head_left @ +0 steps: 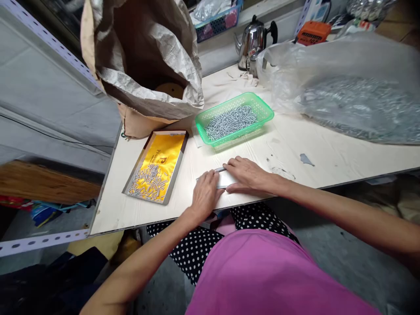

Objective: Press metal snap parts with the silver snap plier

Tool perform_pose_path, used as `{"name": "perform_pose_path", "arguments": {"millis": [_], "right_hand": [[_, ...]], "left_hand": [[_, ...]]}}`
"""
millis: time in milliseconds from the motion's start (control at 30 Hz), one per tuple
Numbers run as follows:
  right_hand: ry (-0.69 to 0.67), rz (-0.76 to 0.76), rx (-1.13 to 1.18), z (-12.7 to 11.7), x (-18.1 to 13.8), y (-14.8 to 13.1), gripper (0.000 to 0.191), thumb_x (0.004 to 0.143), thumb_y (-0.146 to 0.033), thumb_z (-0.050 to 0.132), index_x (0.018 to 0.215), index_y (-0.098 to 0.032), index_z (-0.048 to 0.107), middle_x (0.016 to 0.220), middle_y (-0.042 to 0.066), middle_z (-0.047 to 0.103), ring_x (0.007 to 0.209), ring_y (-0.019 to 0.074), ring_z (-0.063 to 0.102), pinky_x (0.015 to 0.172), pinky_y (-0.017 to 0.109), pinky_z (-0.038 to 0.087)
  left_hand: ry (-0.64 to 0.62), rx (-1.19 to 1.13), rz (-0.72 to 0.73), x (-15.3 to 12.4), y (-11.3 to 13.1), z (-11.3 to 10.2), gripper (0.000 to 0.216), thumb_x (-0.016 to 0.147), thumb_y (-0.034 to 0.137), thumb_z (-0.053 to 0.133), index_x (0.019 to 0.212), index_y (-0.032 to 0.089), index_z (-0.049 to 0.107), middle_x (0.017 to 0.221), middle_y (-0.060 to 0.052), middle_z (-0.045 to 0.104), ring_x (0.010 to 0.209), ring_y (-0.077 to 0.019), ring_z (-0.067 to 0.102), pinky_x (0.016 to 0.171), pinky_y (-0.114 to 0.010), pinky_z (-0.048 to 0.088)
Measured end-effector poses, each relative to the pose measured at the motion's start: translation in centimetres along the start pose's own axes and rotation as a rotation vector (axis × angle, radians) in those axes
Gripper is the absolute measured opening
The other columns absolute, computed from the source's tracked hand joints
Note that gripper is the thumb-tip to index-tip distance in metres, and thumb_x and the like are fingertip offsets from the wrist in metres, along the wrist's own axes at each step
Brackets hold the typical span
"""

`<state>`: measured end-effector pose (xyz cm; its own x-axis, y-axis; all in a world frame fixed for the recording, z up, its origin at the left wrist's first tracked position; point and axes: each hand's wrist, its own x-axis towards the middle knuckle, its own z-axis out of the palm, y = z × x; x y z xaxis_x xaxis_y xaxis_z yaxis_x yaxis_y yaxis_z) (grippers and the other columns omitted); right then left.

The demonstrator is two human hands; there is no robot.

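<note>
A flat silvery metal strip with raised edges [225, 179] lies near the front edge of the table, between my hands. My left hand [206, 192] grips its left end, fingers curled over it and covering that part. At the other end my right hand [246, 175] holds the strip, thumb along the near edge and fingertips on the far edge. Left of them is a shallow tray with a yellow lining [166, 151], holding small metal pins [149, 183]. Beyond the hands stands a green plastic basket [236, 139] with many similar pins [231, 121].
A large open paper sack [179, 111] stands at the back left. A clear plastic bag of shiny parts [357, 105] covers the right side. A metal kettle [251, 43] and an orange box [314, 33] are at the back. A grey scrap [306, 159] lies on the table [348, 168].
</note>
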<state>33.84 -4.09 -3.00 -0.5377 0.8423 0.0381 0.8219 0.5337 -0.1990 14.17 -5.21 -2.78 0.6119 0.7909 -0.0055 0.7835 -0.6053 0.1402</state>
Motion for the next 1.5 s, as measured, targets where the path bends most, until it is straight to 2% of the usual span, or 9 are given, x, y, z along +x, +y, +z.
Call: {"name": "perform_pose_path", "arguments": {"millis": [133,300,433,667,800,967,1133,1333,1500], "right_hand": [[0.033,-0.001,0.026,0.8,0.4,1.7,0.028,0.096,-0.033,0.050,0.112,-0.012,0.061,0.107,0.013,0.062,0.096,0.0240,0.051,0.079,0.033,0.036],[0.055,0.058,0.006,1.0,3.2,3.3,0.016,0.094,-0.023,0.053,0.093,-0.014,0.065,0.099,0.010,0.064,0.094,0.0228,0.050,0.076,0.032,0.032],[0.027,0.106,-0.102,-0.2,5.5,1.1,0.015,0.093,-0.018,0.052,0.094,-0.014,0.067,0.099,0.012,0.064,0.093,0.0247,0.049,0.072,0.034,0.029],[-0.125,-0.503,-0.069,1.0,7.4,-8.1,0.007,0.081,-0.020,0.068,0.075,-0.017,0.068,0.091,0.009,0.060,0.092,0.0239,0.044,0.071,0.034,0.028],[-0.132,-0.652,-0.105,1.6,8.7,-8.8,0.010,0.082,-0.019,0.067,0.072,-0.018,0.069,0.087,0.008,0.059,0.091,0.0229,0.043,0.070,0.034,0.028],[-0.258,-0.710,-0.100,1.0,9.3,-8.2,0.010,0.086,-0.019,0.062,0.078,-0.020,0.068,0.087,0.006,0.063,0.089,0.0214,0.046,0.069,0.033,0.029],[-0.257,-0.762,-0.148,1.6,9.2,-9.0,0.005,0.081,-0.013,0.066,0.084,-0.017,0.065,0.085,0.006,0.065,0.091,0.0219,0.048,0.073,0.034,0.032],[-0.090,-0.677,-0.089,1.5,9.6,-9.7,0.010,0.087,-0.011,0.054,0.084,-0.016,0.062,0.082,0.007,0.064,0.083,0.0202,0.051,0.072,0.034,0.033],[0.301,-0.415,0.025,-4.0,11.2,-6.0,0.021,0.088,-0.011,0.041,0.084,-0.018,0.059,0.078,0.006,0.061,0.073,0.0181,0.049,0.069,0.032,0.034]], "left_hand": [[0.110,-0.059,0.090,-2.3,1.9,2.5,0.049,0.095,0.034,0.052,0.139,0.016,0.042,0.148,-0.015,0.044,0.142,-0.0320,0.031,0.111,-0.051,0.036],[0.104,-0.159,0.131,-3.0,2.9,3.7,0.040,0.097,0.039,0.045,0.131,0.018,0.051,0.142,-0.012,0.052,0.139,-0.0296,0.039,0.114,-0.054,0.031],[0.108,-0.222,0.122,-2.7,2.6,3.5,0.046,0.096,0.044,0.047,0.132,0.015,0.051,0.142,-0.014,0.051,0.140,-0.0304,0.037,0.116,-0.055,0.027],[0.080,-0.314,0.053,-3.3,2.6,5.2,0.057,0.096,0.049,0.041,0.140,0.013,0.046,0.128,-0.016,0.061,0.125,-0.0308,0.053,0.108,-0.048,0.039],[0.121,-0.300,0.060,-3.6,2.7,5.6,0.058,0.095,0.050,0.043,0.143,0.016,0.043,0.131,-0.014,0.059,0.123,-0.0311,0.053,0.107,-0.045,0.041],[0.052,-0.274,-0.003,-3.1,3.1,6.9,0.046,0.093,0.021,0.037,0.136,0.012,0.049,0.122,-0.017,0.063,0.110,-0.0320,0.060,0.095,-0.049,0.049],[-0.022,-0.335,-0.176,-3.0,4.1,9.8,0.049,0.087,0.010,0.033,0.133,0.009,0.051,0.116,-0.019,0.064,0.106,-0.0342,0.061,0.092,-0.054,0.052],[0.044,-0.354,-0.182,-1.6,4.2,9.4,0.046,0.090,0.012,0.033,0.126,0.025,0.060,0.114,-0.012,0.067,0.103,-0.0280,0.063,0.092,-0.042,0.055],[0.127,-0.367,-0.064,0.1,4.3,6.4,0.040,0.093,0.018,0.044,0.129,0.026,0.058,0.123,-0.008,0.065,0.122,-0.0254,0.055,0.105,-0.041,0.047]]}}
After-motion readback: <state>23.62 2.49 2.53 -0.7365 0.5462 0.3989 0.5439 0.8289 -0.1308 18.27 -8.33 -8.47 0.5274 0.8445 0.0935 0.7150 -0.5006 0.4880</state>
